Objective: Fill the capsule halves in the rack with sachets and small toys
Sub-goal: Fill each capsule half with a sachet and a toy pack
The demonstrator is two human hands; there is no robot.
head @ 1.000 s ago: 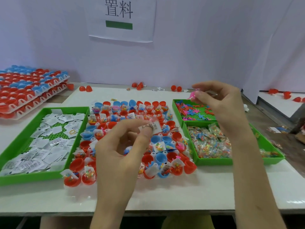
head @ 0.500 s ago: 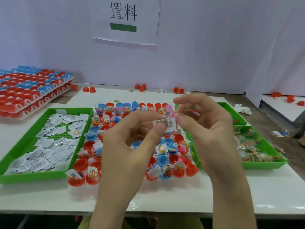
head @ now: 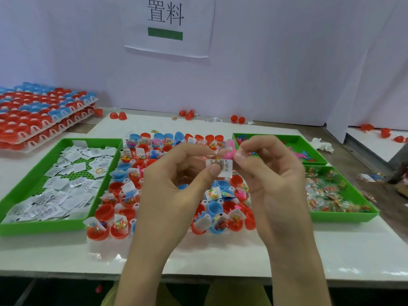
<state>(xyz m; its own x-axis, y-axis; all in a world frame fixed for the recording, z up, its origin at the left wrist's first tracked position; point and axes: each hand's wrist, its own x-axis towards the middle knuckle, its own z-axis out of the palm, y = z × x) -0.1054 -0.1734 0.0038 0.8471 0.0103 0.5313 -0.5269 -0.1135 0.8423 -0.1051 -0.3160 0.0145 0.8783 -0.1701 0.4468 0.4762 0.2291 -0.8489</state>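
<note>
A rack of red and blue capsule halves lies in the middle of the white table; many halves hold sachets and small toys. Above it, my left hand pinches a white printed sachet between thumb and forefinger, together with a clear packet behind it. My right hand is close beside it, its fingertips pinching a pink toy right above the sachet. Both hands hide the rack's centre.
A green tray of white sachets sits left of the rack. Two green trays stand on the right: coloured flat toys at the back, clear candy packets in front. Stacked filled racks lie far left. Loose red halves dot the back edge.
My right hand came from over the right-hand trays with the pink toy to meet my left hand above the rack. The left hand rose a little with the sachet.
</note>
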